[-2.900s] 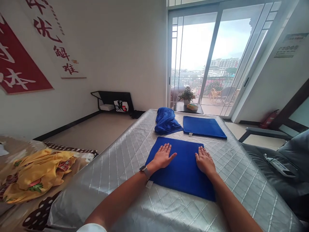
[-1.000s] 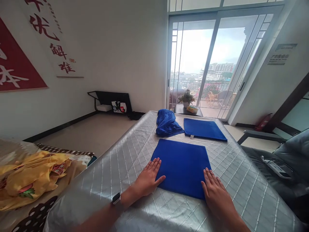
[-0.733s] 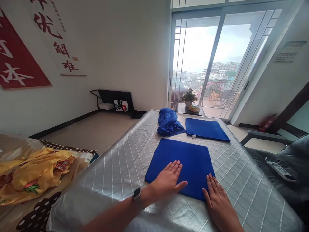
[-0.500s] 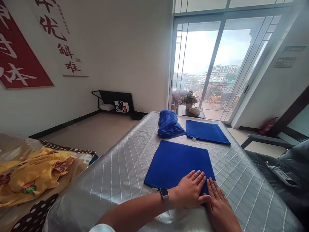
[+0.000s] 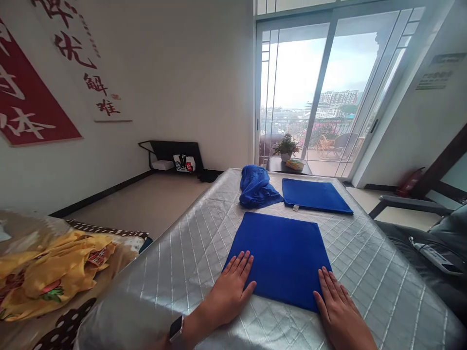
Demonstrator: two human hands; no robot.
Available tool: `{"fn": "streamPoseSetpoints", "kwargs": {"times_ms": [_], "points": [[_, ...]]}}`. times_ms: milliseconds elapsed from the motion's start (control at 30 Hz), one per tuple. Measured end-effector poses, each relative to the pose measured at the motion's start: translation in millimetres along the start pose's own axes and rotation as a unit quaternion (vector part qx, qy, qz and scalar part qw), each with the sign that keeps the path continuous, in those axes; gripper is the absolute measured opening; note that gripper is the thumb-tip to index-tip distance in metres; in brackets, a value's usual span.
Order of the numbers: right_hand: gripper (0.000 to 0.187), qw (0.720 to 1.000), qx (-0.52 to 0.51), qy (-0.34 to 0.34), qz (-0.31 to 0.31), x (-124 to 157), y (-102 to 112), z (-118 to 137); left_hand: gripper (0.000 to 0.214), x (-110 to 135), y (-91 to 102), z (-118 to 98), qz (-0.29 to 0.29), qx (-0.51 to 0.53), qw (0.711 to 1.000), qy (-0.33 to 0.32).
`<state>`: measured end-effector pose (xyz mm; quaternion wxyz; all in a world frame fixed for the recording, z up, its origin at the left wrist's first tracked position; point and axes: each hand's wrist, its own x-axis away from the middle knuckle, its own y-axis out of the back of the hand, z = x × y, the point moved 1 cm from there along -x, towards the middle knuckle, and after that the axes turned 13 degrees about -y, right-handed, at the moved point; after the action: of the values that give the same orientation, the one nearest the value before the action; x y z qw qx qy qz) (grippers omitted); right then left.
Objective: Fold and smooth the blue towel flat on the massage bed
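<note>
From where I stand, both bare hands lie palm down with nothing clamped in them, fingers straight and close together, the thumbs angled inward. Between and just beyond them is the flat, four-sided piece of deep-blue folded fabric [image 5: 280, 253]. The left hand [image 5: 233, 289] rests over its near left corner and the right hand [image 5: 339, 304] over its near right corner, a paired placement that seems meant to square the edges and keep the layers flat (how hard they press, I cannot tell). Beyond the right hand lies a second flat blue fabric piece with a small white tag [image 5: 315, 195], apart from the first, perhaps to leave room for handling. Beyond the left hand, a crumpled heap of loose blue fabric [image 5: 257, 187] sits beside that second piece, likely out of the hands' way. Under everything, the silver quilted cover [image 5: 175, 272] offers a broad surface, which probably suits flattening.
</note>
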<state>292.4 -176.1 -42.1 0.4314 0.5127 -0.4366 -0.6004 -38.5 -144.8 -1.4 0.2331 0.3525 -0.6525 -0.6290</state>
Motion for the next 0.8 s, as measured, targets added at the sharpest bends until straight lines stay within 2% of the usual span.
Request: {"fn": "streamPoseSetpoints", "kwargs": {"times_ms": [233, 433, 533, 633, 700, 800], "points": [[0.071, 1.000, 0.000, -0.009, 0.021, -2.7, -2.3, -4.4, 0.064, -2.5, -1.0, -4.6, -0.013, 0.008, 1.000, -0.002], [0.067, 0.993, 0.068, -0.003, 0.101, -8.3, 17.4, -2.3, 0.064, -1.1, -2.6, -2.8, -0.020, 0.005, 1.000, -0.002], [0.065, 0.987, 0.094, 0.010, 0.129, -25.4, 33.5, 6.1, 0.064, -1.7, -3.9, -3.0, -0.024, 0.004, 1.000, -0.004], [0.065, 0.990, 0.092, 0.007, 0.110, -53.1, 44.6, 19.9, 0.064, -2.3, -4.0, -4.4, -0.024, 0.005, 1.000, -0.001], [0.064, 0.991, 0.087, -0.010, 0.104, -71.1, 43.7, 27.1, 0.064, -1.5, -3.2, -5.1, -0.024, 0.005, 1.000, 0.003], [0.065, 0.991, 0.083, -0.044, 0.093, -87.4, 30.5, 29.0, 0.063, 1.5, 1.3, -4.3, -0.017, 0.007, 1.000, 0.007]]}}
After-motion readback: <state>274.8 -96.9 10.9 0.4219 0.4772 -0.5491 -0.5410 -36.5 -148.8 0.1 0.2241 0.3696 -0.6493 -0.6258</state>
